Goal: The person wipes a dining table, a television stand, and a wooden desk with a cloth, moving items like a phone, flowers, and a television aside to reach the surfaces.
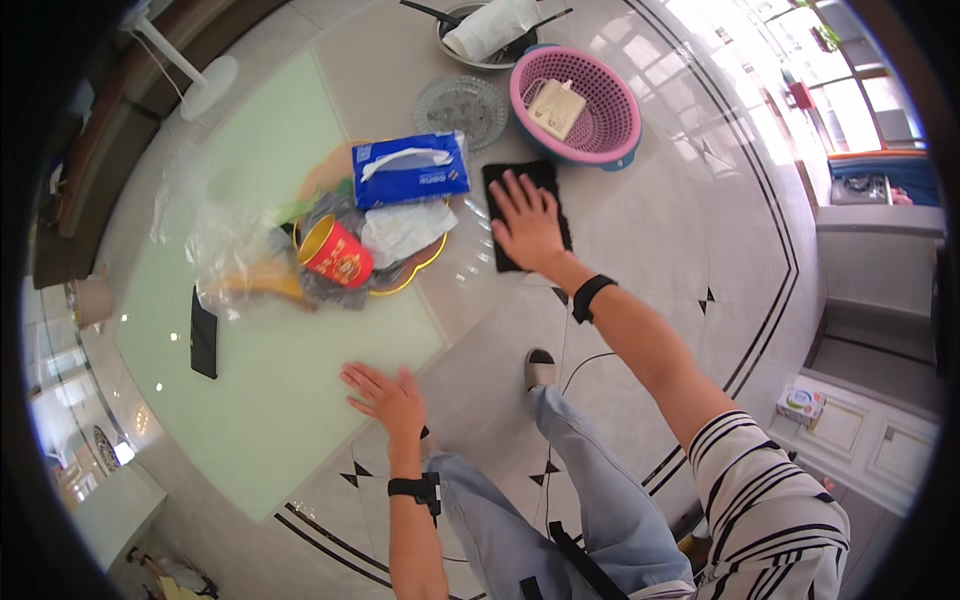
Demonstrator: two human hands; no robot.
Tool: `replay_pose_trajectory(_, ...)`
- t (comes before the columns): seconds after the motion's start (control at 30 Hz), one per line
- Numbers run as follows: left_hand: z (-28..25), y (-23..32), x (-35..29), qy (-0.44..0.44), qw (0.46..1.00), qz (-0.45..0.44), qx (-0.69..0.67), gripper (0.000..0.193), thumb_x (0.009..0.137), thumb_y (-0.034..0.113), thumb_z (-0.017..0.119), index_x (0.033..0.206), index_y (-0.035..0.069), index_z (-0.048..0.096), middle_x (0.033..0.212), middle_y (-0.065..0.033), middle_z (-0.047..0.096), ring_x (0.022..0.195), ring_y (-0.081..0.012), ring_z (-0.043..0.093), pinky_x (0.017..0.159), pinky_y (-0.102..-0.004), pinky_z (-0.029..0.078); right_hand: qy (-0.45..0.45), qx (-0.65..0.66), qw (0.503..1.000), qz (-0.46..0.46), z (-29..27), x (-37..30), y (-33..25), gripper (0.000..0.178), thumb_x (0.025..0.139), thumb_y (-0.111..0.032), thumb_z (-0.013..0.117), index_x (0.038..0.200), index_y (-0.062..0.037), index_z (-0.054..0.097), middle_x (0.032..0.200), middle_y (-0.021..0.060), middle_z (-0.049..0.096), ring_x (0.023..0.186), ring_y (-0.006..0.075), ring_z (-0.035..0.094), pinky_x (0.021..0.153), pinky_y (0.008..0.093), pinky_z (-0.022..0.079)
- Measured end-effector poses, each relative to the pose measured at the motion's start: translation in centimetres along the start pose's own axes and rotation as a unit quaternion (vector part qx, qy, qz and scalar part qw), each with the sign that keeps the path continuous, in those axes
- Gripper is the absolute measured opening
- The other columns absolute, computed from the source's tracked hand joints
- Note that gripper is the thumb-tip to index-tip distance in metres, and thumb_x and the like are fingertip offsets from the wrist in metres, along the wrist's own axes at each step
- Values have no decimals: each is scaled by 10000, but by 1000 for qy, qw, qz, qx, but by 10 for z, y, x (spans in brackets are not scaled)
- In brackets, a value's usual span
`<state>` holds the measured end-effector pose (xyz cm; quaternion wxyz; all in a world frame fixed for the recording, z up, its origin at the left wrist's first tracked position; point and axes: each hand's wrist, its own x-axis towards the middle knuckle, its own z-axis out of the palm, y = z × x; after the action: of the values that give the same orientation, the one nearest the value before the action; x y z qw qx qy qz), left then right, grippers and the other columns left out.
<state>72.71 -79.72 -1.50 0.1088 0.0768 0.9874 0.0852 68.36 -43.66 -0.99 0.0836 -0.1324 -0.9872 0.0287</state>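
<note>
My right hand (528, 225) lies flat with fingers spread on a black cloth (502, 256), which rests on the beige end part of the table (455, 285). Over the pale green glass part (290, 390), near its edge closest to me, my left hand (388, 398) is stretched out and holds nothing. Just beyond the cloth is a pink colander nested in a blue basin (617, 105), with a white charger-like block (556, 109) inside. To the cloth's left sits a blue tissue pack (410, 168).
A red paper cup (345, 258) lies tipped among plastic bags on a yellow-rimmed tray (425, 262). A black phone (203, 335) is at left. Farther back are a clear glass plate (460, 108), a metal pan (515, 52) and a white stand (210, 88).
</note>
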Motion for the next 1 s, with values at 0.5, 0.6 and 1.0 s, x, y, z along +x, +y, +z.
replay_pose_trajectory(0.5,13,-29,4,-127,989,-67,16,927,991,513,417,1523,-129,12,1618,-304,-69,1506,-433,-120,1149,-655,-55,-41,120,991,-28,5,-2,-111,482,851,-366,585,1222,-59,617,1472,145,461,1431,337,303,1114,553,249)
replay_pose_trajectory(0.6,-7,9,13,-134,989,-32,-58,884,980,467,461,1523,-121,86,1613,-310,14,1510,-437,-51,1156,-648,-5,-36,65,997,-35,-6,-15,-80,550,853,-351,592,1320,-64,548,1525,135,405,1434,324,300,1110,530,257)
replay_pose_trajectory(1.0,-88,-342,-23,162,938,-272,-142,761,1020,338,468,1522,-94,95,1591,-296,134,1490,-409,120,1159,-581,74,-115,65,983,-126,7,-137,-397,672,897,-364,556,1513,-148,399,1617,99,288,1488,325,230,1171,532,170)
